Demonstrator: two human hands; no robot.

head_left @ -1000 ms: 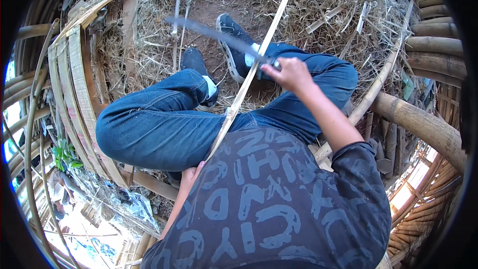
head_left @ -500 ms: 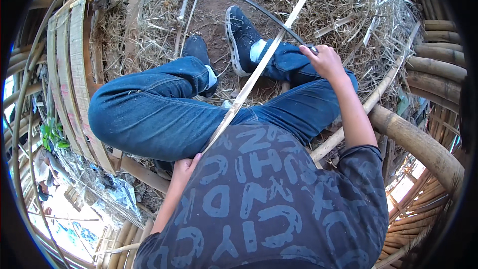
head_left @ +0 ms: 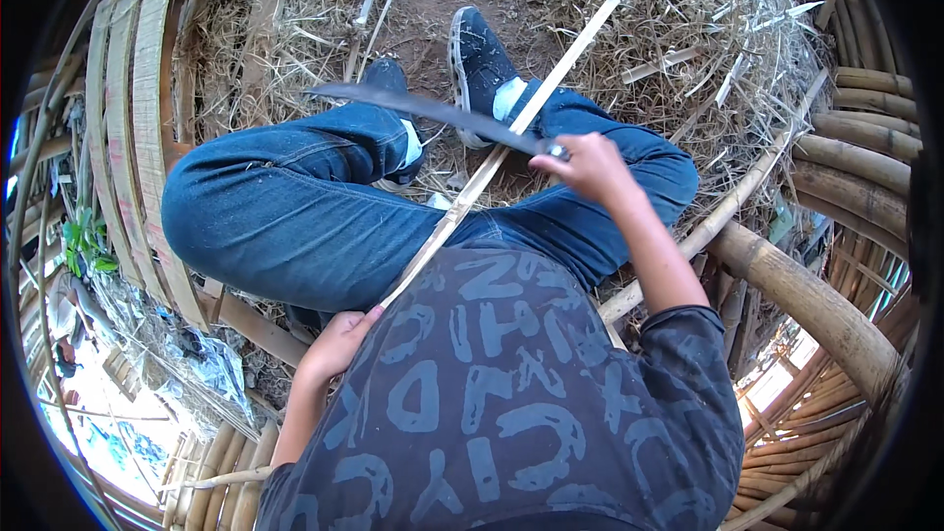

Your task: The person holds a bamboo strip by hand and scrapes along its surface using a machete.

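Note:
A long pale bamboo strip (head_left: 562,66) runs slantwise from my waist, over my lap and out past my feet. My left hand (head_left: 340,342) is closed round its near end, beside my belly; part of the grip is hidden by my shirt. In my right hand (head_left: 587,169) is the handle of a machete (head_left: 433,109), held above my right thigh. Its long dark blade points left and crosses over the strip near its middle. Whether the blade touches the strip I cannot tell.
Dry straw and shavings (head_left: 678,20) cover the ground round my shoes (head_left: 482,54). Thick bamboo poles (head_left: 806,280) stand close on the right. Flat wooden slats (head_left: 123,128) lean at the left, with clear plastic (head_left: 218,371) below them.
My right hand has come nearer to me and to the left. The machete's blade has swung from pointing away to pointing left. My left hand still grips the strip's near end.

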